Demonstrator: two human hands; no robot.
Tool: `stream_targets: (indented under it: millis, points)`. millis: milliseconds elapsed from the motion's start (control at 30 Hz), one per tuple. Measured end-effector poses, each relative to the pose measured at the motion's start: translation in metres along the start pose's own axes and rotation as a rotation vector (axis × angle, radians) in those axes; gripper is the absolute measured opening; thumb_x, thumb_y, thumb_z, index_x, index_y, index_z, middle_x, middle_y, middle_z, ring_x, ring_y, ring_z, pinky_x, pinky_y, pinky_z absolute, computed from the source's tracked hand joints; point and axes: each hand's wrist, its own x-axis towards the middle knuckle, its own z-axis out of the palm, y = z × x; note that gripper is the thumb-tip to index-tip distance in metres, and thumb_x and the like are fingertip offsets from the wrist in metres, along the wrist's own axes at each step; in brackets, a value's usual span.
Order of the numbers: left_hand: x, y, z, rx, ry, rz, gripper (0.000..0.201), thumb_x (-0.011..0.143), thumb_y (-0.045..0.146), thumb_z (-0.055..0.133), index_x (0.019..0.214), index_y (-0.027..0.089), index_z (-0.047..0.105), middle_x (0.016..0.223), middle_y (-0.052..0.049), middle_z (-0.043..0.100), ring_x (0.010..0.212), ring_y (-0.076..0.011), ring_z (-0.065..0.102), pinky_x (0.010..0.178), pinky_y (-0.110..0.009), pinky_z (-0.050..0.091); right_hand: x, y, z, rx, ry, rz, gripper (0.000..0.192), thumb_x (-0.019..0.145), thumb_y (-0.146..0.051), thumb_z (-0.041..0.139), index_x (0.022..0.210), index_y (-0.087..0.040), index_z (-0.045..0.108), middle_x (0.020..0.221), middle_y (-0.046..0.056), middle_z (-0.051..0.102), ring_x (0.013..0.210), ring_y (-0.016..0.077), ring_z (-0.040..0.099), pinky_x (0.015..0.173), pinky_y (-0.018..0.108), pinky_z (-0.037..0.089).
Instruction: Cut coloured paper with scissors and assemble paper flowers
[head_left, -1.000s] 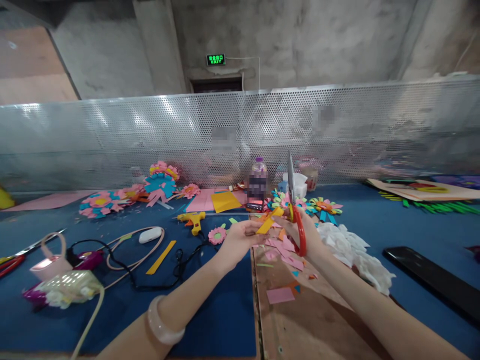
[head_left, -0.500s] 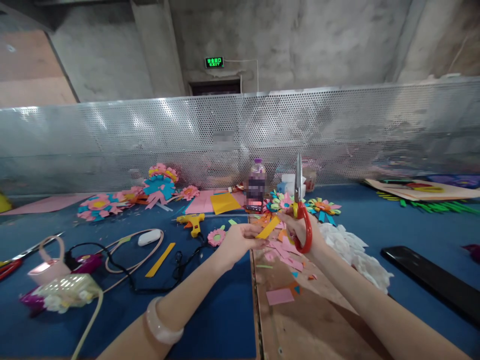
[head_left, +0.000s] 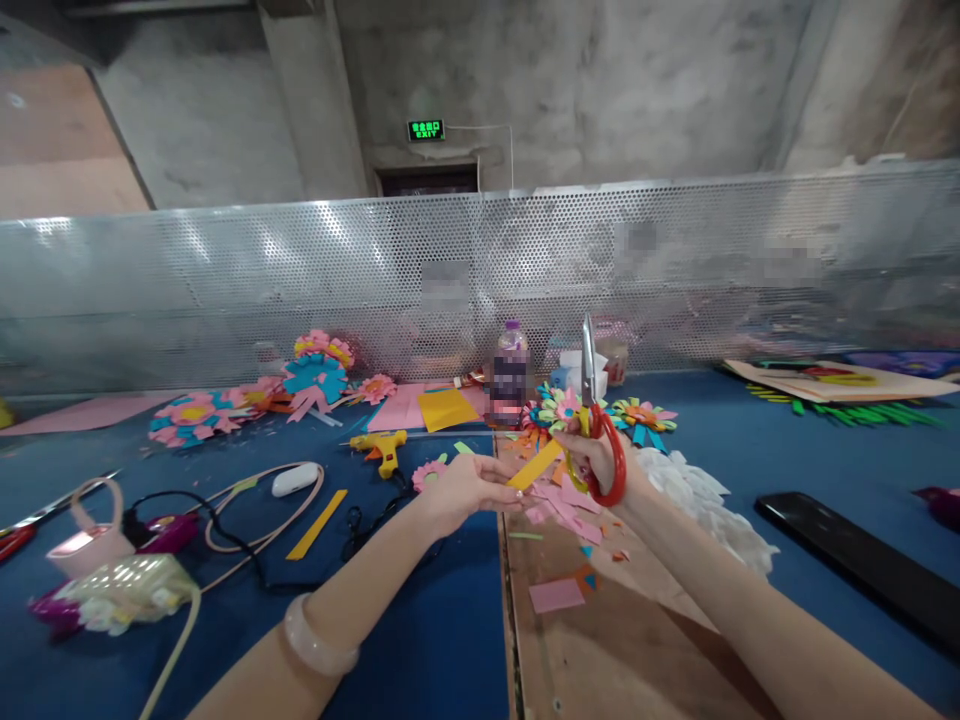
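Landmark: the yellow paper strip (head_left: 534,465), flat and narrow, held in the air over the table (head_left: 420,640) at the seam between blue felt and bare wooden board (head_left: 622,640).

Far left of the strip: clear crinkly plastic bag (head_left: 124,592), contents too blurred to tell, pink loop handle beside it. Left of the strip: black cable (head_left: 247,555) in loose curves, white smooth oval case (head_left: 295,479), a second yellow strip (head_left: 319,524) lying flat, yellow glue gun (head_left: 382,445). Behind-left of the strip: layered paper flowers (head_left: 319,372), pink, blue and yellow.

Left hand (head_left: 461,485): fingers pinched on the strip's lower left end; pale smooth bangle (head_left: 315,645) on that wrist.

Behind the strip: plastic bottle (head_left: 510,375), purple cap, contents not readable.

Right hand (head_left: 600,455): fingers through the red loops of the scissors (head_left: 596,420), closed on them, and touching the strip's upper right end. Steel blades upright, together.

Below the strip: pink paper scraps (head_left: 559,595) on the board. Right of the strip: crumpled white tissue (head_left: 705,500), soft folds. Far right: black flat glossy phone (head_left: 862,565).
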Motion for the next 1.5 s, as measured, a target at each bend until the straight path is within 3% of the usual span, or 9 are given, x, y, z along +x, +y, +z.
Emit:
stream_targets:
  millis: [200,367,567,667,800,1133,1500]
  points:
    - [-0.003,0.021,-0.020,-0.021,0.082,0.025,0.027,0.059,0.008,0.072,0.086,0.009,0.065,0.089,-0.013,0.069,0.084,-0.0212,0.066,0.081,-0.029,0.053,0.000,-0.010,-0.006,-0.292,-0.039,0.032,0.039,0.074,-0.057,0.048,0.066,-0.019,0.049,0.036,-0.009,0.031,0.028,0.0081,0.031,0.030,0.022,0.026]
    - [-0.008,0.044,-0.054,-0.109,0.182,0.047,0.031,0.064,0.000,0.065,0.094,0.009,0.063,0.095,-0.013,0.068,0.090,-0.0176,0.065,0.082,-0.019,0.051,0.001,-0.007,-0.015,-0.760,-0.032,-0.333,0.032,0.068,-0.045,0.061,0.074,-0.020,0.041,0.058,-0.004,0.048,0.052,0.0120,0.045,0.049,0.024,0.035]
    - [-0.016,0.054,-0.084,-0.063,0.219,0.081,0.059,0.066,0.001,0.063,0.122,0.014,0.049,0.095,-0.012,0.068,0.092,-0.0190,0.064,0.072,-0.016,0.054,-0.001,0.001,-0.010,-1.184,-0.108,-0.275,0.019,0.078,-0.037,0.047,0.073,-0.019,0.044,0.065,0.003,0.055,0.059,0.0166,0.050,0.054,0.025,0.031]
    - [-0.019,0.056,-0.090,-0.051,0.223,0.076,0.063,0.065,-0.001,0.063,0.124,0.013,0.047,0.098,-0.013,0.068,0.094,-0.0207,0.063,0.072,-0.016,0.054,-0.005,-0.001,-0.006,-1.345,-0.018,-0.325,0.023,0.079,-0.039,0.045,0.081,-0.017,0.050,0.078,0.007,0.060,0.069,0.0192,0.053,0.056,0.026,0.032]
    - [-0.020,0.058,-0.091,-0.048,0.255,0.067,0.064,0.063,-0.004,0.064,0.123,0.010,0.047,0.097,-0.016,0.067,0.094,-0.0230,0.063,0.070,-0.017,0.056,-0.009,-0.003,-0.007,-1.582,0.141,-0.509,0.028,0.079,-0.037,0.046,0.094,-0.014,0.051,0.097,0.011,0.057,0.092,0.0255,0.050,0.067,0.030,0.035]
    - [-0.023,0.058,-0.083,0.004,0.250,0.047,0.062,0.063,-0.003,0.064,0.123,0.006,0.046,0.098,-0.018,0.067,0.088,-0.0222,0.065,0.069,-0.018,0.056,-0.013,0.005,-0.006,-1.703,0.090,-0.499,0.037,0.075,-0.043,0.051,0.094,-0.011,0.049,0.100,0.017,0.050,0.101,0.0309,0.040,0.075,0.037,0.036]
    - [-0.017,0.053,-0.085,0.017,0.240,0.032,0.068,0.061,-0.003,0.065,0.125,0.008,0.046,0.100,-0.017,0.066,0.090,-0.0220,0.065,0.072,-0.019,0.055,-0.011,0.007,-0.005,-1.698,0.149,-0.540,0.039,0.077,-0.046,0.049,0.094,-0.011,0.048,0.098,0.015,0.050,0.100,0.0303,0.041,0.076,0.037,0.035]
